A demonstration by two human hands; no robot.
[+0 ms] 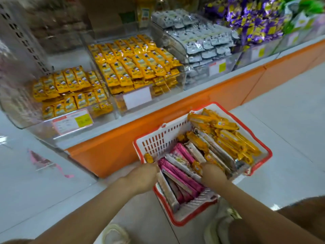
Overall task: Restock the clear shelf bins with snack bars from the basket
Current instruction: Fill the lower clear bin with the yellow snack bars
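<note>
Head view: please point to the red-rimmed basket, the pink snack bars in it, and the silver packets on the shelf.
red-rimmed basket (161,138), head view, on its white slotted wall.
pink snack bars (181,175), head view, on the middle of one wrapper.
silver packets (205,43), head view, on top of the pile.

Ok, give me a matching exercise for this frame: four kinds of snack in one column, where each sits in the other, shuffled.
Things:
1. pink bars
2. loose yellow bars
3. silver packets
4. purple packets

Places:
A. in the clear bin right of the shelved yellow packets
B. far end of the basket
C. on the shelf, right of the silver ones
D. near end of the basket

Pairs: 1-D, 2-B, 3-A, 4-C
</note>
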